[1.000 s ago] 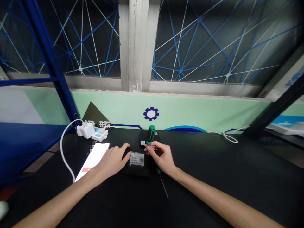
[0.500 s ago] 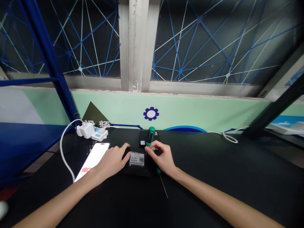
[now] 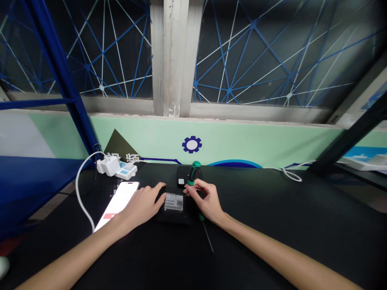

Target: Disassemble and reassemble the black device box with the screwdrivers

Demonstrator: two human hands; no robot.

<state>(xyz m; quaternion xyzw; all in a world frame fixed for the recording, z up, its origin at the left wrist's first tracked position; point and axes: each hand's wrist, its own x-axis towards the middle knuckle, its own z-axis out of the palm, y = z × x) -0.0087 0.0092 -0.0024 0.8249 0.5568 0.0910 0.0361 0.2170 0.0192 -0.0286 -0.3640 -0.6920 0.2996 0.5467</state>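
A flat black box with a white label (image 3: pixel 174 202) lies on the black table (image 3: pixel 272 225). My left hand (image 3: pixel 142 205) rests on the box's left edge, fingers flat and pressing it down. My right hand (image 3: pixel 205 200) pinches the shaft of a green-and-black screwdriver (image 3: pixel 193 172), which stands upright on the box's right edge, handle up. A second, thinner screwdriver (image 3: pixel 207 235) lies on the table under my right wrist. A smaller black device (image 3: pixel 181 177) sits just behind the box.
A lit phone (image 3: pixel 116 203) lies left of my left hand. Behind it stand a white charger and power strip (image 3: pixel 116 167) with a white cable (image 3: pixel 81 197) looping forward. Another white cable (image 3: pixel 290 173) lies at the back right. A blue shelf frame (image 3: pixel 36 173) stands at the left.
The screwdriver's handle has tipped slightly to the right in my right hand. My left hand and the box have stayed put.
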